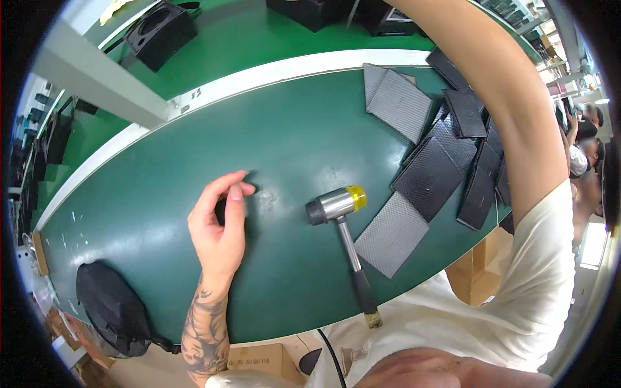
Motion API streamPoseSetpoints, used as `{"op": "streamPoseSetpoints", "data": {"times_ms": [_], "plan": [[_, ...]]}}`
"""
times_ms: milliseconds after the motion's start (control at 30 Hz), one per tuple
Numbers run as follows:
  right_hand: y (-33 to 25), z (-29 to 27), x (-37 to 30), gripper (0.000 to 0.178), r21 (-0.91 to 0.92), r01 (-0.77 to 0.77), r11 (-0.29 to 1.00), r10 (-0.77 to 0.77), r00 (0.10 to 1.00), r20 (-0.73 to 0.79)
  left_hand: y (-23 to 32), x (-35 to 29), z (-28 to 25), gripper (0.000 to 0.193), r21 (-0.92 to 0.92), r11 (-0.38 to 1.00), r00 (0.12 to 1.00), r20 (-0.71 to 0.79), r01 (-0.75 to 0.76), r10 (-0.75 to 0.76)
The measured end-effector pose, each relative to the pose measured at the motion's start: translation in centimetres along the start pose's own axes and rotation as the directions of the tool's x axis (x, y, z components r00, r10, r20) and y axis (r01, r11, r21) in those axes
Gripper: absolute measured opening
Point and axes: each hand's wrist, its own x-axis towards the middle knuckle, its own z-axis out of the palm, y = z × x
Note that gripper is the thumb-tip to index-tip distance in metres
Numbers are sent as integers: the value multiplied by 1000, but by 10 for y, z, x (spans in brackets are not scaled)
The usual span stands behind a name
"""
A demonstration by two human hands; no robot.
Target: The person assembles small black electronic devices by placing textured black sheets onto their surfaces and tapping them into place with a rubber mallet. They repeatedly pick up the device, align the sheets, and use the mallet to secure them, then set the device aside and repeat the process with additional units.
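A person wearing a white shirt (414, 323) is at a dark green table (291, 129), seen from above through a wide, curved lens. The left hand (220, 223), on a tattooed forearm, is over the middle of the table, with the fingers loosely curled and the thumb close to the index fingertip. A dark patch shows in the gap between them; whether it is a small thing held there or only shadow, I cannot tell.

The right arm (517, 116) stretches up past the top edge of the view, taking the right hand out of sight, so I cannot tell how its fingers stand or what they hold.

A mallet (336, 204) lies to the right of the left hand, apart from it. Its steel head has one dark grey end and one yellow end, and its black grip points toward the person, the tip reaching past the table's near edge.

Farther right, flat textured pieces (433, 171), some black and some silver-grey, overlap in a loose spread beside the right arm. A black cloth bag (111, 307) sits at the table's near left edge. Beyond the table's white rim (278, 71), a black box (158, 35) with a round opening rests on a green floor (226, 39).
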Motion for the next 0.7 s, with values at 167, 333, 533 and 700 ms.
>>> {"op": "streamPoseSetpoints", "data": {"times_ms": [167,333,533,700], "plan": [[-11,13,-67,127,-80,294,952,-303,888,-346,2,4,3,22,-47,998,999,1,-39,39],[-70,54,-165,113,151,497,854,-445,850,-281,31,12,20,56,-468,871,985,-150,-146,85],[-117,162,-287,102,137,689,712,-564,677,-473,96,-22,-3,65,-377,879,894,-435,-293,111],[-33,164,-329,65,84,940,330,-888,339,-310,70,-86,-47,51,-694,719,962,-165,45,-220]]}}
